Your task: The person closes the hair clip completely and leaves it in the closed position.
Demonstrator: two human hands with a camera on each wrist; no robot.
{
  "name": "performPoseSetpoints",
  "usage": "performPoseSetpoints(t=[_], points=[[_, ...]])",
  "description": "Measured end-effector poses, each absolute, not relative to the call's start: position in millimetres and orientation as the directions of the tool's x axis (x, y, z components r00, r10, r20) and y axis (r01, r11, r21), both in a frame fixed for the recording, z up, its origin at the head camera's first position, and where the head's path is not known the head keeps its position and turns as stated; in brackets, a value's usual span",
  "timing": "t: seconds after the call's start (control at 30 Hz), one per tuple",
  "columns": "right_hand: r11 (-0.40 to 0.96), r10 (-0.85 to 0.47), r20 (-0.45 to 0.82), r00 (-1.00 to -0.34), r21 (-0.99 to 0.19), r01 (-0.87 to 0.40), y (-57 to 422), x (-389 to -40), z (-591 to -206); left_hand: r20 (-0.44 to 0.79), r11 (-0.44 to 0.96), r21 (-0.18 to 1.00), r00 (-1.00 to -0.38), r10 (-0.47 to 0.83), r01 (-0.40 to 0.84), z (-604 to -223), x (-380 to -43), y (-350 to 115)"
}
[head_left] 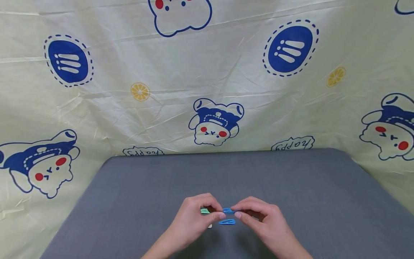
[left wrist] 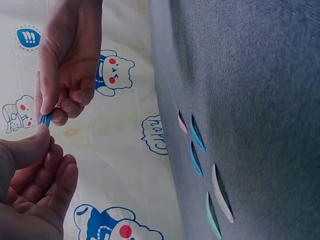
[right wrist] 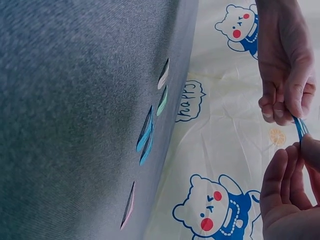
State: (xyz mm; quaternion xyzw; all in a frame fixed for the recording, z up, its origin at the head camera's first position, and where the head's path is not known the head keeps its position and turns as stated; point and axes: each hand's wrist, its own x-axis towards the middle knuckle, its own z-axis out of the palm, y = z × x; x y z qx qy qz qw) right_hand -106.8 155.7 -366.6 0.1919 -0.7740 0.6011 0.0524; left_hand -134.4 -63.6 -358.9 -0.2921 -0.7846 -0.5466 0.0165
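Note:
A blue snap hair clip (right wrist: 300, 129) is held in the air by both hands, one end each. My left hand (head_left: 195, 215) pinches one end between thumb and index finger, and my right hand (head_left: 263, 216) pinches the other the same way. The fingertips cover both its ends. Beneath, on the grey table, lie two more blue hair clips (left wrist: 197, 134) side by side. A green hair clip (right wrist: 162, 101) and a white hair clip (right wrist: 163, 75) are at their left, partly hidden by my left hand in the head view. A pink hair clip (left wrist: 182, 122) lies at the right.
The grey cloth-covered table (head_left: 145, 180) reaches back to a pale curtain (head_left: 110, 108) printed with blue bears, orange slices and lettering. This curtain also hangs along the left and right sides of the table.

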Motion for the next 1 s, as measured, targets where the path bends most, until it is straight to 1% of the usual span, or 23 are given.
performPoseSetpoints(t=[0.23, 0.37, 0.57, 0.63, 0.8, 0.9, 1.0], points=[[0.224, -0.209, 0.245, -0.947, -0.93, -0.29, 157, -107, -366, 0.384, 0.226, 0.828, -0.812, 0.439, 0.513, -364, -135, -63], [0.244, -0.156, 0.244, -0.957, -0.929, -0.277, 154, -107, -367, 0.4, 0.224, 0.822, -0.812, 0.425, 0.523, -366, -136, -62], [0.275, -0.074, 0.245, -0.967, -0.927, -0.256, 148, -107, -372, 0.458, 0.223, 0.796, -0.8, 0.389, 0.563, -371, -136, -59], [0.273, -0.064, 0.271, -0.96, -0.921, -0.278, 147, -107, -375, 0.469, 0.239, 0.786, -0.802, 0.371, 0.57, -372, -135, -58], [0.278, -0.055, 0.385, -0.921, -0.881, -0.384, 143, -105, -381, 0.501, 0.264, 0.762, -0.796, 0.34, 0.592, -374, -133, -56], [0.307, -0.038, 0.418, -0.908, -0.859, -0.409, 140, -102, -382, 0.504, 0.271, 0.758, -0.797, 0.334, 0.593, -374, -132, -55], [0.331, -0.002, 0.418, -0.908, -0.857, -0.395, 136, -100, -382, 0.495, 0.285, 0.757, -0.802, 0.335, 0.587, -374, -131, -54]])
